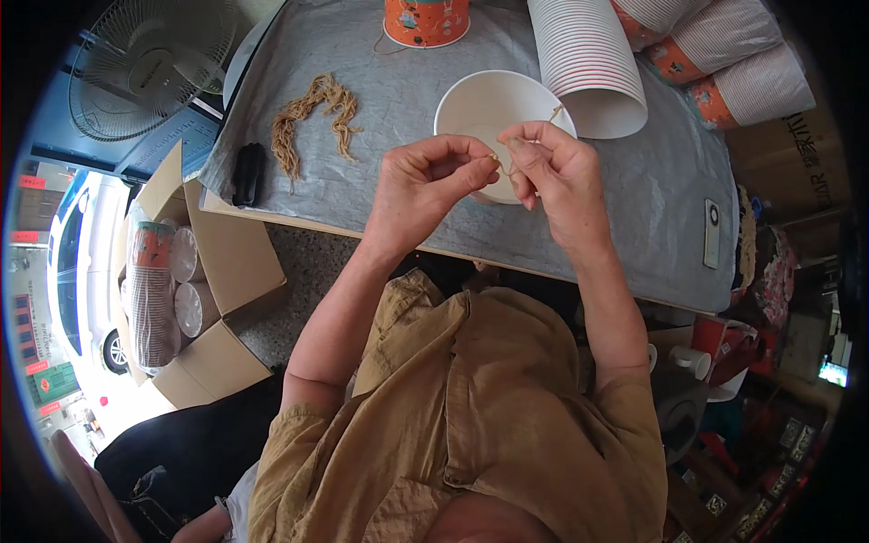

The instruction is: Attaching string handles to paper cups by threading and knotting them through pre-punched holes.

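Note:
Both hands are raised over the near rim of a white paper bucket (453, 104), whose open mouth faces me. My left hand (434, 181) pinches a piece of tan twine (503, 166) between thumb and forefinger. Close beside it, my right hand (559, 176) grips the same twine with its fingertips. A short end of twine sticks up past the right hand near the bucket's rim. Whether the twine is fastened to the bucket cannot be made out. On the left of the table lies a loose bundle of tan twine strands (312, 118).
An orange printed bucket (427, 23) stands at the far edge. Nested white buckets (588, 59) lie to the right, with wrapped stacks (751, 86) beyond. A black object (247, 175) and a pale flat tool (712, 233) rest near the edges. Left stands an open carton (237, 258).

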`<state>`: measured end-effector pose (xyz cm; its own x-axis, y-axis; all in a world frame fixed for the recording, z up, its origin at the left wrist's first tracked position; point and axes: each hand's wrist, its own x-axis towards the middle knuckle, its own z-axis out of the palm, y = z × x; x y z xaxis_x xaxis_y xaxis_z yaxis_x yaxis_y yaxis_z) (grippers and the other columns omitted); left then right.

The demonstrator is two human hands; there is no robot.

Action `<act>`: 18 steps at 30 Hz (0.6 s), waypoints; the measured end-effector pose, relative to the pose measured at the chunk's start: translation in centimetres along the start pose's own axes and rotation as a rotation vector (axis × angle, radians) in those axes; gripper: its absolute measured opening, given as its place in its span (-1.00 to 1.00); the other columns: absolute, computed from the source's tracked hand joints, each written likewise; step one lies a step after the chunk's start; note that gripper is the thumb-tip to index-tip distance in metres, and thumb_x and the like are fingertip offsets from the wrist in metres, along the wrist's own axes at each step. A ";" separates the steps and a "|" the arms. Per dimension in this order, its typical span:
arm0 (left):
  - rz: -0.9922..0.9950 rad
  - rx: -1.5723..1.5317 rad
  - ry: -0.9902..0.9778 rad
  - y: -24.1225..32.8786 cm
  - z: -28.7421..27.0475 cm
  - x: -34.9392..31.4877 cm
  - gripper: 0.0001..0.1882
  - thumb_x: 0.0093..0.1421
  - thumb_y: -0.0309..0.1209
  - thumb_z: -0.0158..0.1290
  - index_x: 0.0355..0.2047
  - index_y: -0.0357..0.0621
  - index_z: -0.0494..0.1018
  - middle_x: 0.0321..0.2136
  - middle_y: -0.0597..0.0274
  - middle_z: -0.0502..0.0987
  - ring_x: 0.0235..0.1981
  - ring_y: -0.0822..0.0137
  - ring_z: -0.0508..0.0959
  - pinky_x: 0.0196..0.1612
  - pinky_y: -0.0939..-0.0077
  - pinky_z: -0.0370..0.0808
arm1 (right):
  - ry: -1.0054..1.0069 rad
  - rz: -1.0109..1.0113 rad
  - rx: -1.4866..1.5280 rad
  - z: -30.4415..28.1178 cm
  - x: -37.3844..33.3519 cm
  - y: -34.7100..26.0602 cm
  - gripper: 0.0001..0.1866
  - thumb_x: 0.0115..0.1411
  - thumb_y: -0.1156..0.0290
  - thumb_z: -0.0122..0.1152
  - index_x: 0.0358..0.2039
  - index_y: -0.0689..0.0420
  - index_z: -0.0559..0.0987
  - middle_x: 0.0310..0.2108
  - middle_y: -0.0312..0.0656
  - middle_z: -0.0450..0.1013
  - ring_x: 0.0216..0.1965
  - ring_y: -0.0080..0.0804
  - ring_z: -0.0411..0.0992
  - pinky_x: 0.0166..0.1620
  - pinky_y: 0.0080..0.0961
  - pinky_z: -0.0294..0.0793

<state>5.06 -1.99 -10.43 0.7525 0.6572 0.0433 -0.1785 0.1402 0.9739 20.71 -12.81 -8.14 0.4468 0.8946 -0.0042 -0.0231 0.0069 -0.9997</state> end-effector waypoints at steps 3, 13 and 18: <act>0.017 0.013 -0.011 -0.2 -0.1 0.1 -0.84 0.29 -0.47 0.24 -0.19 -0.33 0.62 -0.35 0.24 0.69 -0.28 0.51 0.66 -0.18 0.60 0.61 | -0.051 0.028 -0.059 -0.2 0.2 -0.4 -0.82 0.39 0.41 0.19 -0.17 0.29 0.60 -0.59 -0.43 0.42 -0.59 -0.78 0.26 -0.54 -0.72 0.24; -0.019 -0.013 -0.011 0.3 -0.1 0.1 -0.89 0.24 -0.57 0.24 -0.24 -0.33 0.57 -0.34 0.19 0.68 -0.26 0.46 0.68 -0.14 0.59 0.65 | -0.167 0.009 -0.170 -1.0 0.4 -0.6 -0.89 0.34 0.49 0.21 -0.19 0.26 0.61 -0.69 -0.48 0.36 -0.66 -0.78 0.20 -0.57 -0.71 0.20; -0.027 0.038 -0.018 0.3 -0.2 0.1 -0.90 0.23 -0.58 0.25 -0.28 -0.33 0.56 -0.34 0.18 0.69 -0.27 0.47 0.68 -0.15 0.59 0.65 | -0.245 0.006 -0.253 -1.3 0.5 -1.2 -0.91 0.35 0.49 0.20 -0.23 0.26 0.57 -0.68 -0.46 0.37 -0.65 -0.77 0.23 -0.57 -0.68 0.22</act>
<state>4.97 -1.77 -10.22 0.7683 0.6398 0.0208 -0.1344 0.1294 0.9824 22.13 -12.99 -7.01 0.2185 0.9752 -0.0354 0.2111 -0.0827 -0.9740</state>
